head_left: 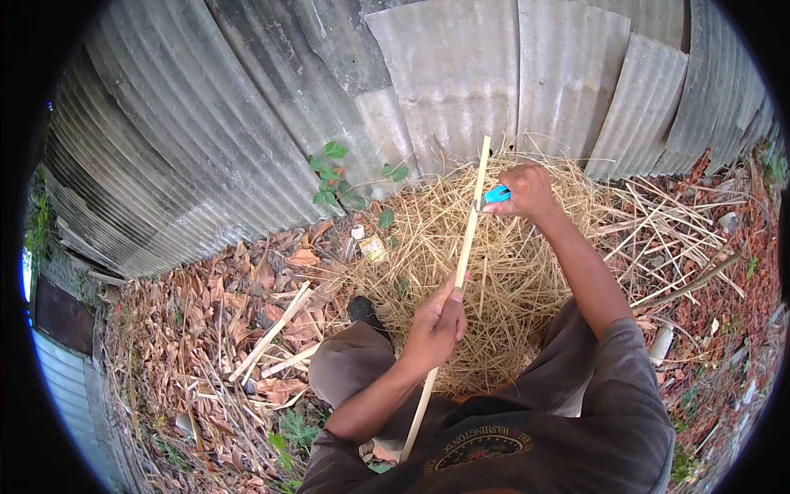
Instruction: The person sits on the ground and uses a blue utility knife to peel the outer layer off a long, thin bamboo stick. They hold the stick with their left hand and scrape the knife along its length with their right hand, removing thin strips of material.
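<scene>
A long, pale strip of split bamboo or wood (469, 233) runs slantwise in front of me, its lower end near my lap. Around its middle, my left hand (436, 327) is closed. My right hand (524, 191), farther up, grips a blue-handled cutter (496, 196). The cutter's blade end meets the strip's edge near the upper end. Beneath both hands spreads a heap of thin, curly straw-coloured shavings (518, 305).
A corrugated metal fence (461, 82) stands just beyond the shavings. Split sticks (271, 331) lie on dry leaves at left, and thin strips (671, 226) lie scattered at right near a branch (695, 282). A green plant (331, 177) grows by the fence.
</scene>
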A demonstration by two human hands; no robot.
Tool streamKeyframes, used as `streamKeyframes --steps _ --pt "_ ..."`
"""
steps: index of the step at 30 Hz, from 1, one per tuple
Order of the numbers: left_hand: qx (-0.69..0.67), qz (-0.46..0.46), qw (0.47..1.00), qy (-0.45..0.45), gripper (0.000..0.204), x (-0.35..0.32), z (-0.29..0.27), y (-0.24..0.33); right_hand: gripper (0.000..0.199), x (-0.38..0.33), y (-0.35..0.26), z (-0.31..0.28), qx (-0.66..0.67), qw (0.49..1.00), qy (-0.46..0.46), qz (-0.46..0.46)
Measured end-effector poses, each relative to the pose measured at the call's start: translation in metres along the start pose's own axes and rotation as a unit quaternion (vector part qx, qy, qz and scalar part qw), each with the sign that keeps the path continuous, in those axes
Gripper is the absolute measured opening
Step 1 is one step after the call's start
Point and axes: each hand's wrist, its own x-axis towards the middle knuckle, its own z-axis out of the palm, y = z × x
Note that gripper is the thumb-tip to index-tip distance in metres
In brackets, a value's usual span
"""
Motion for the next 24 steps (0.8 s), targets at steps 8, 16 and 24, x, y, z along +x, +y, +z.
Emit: streamKeyframes --steps 8,16,24 --pt "-0.046 -0.016 0.998 -0.029 0.039 0.002 0.011 -0.006 0.071 -0.01 0.043 0.0 -0.049 0.99 -0.032 0.126" --pt "-0.041 -0.049 0.993 -0.096 0.042 -0.011 0.015 0.005 0.085 -0.006 0.071 -0.018 -0.074 0.837 -0.167 0.516" --pt "-0.087 -0.062 0.993 -0.048 0.041 -0.024 -0.006 0.004 0.089 -0.034 0.075 -0.022 0.008 0.832 -0.186 0.523"
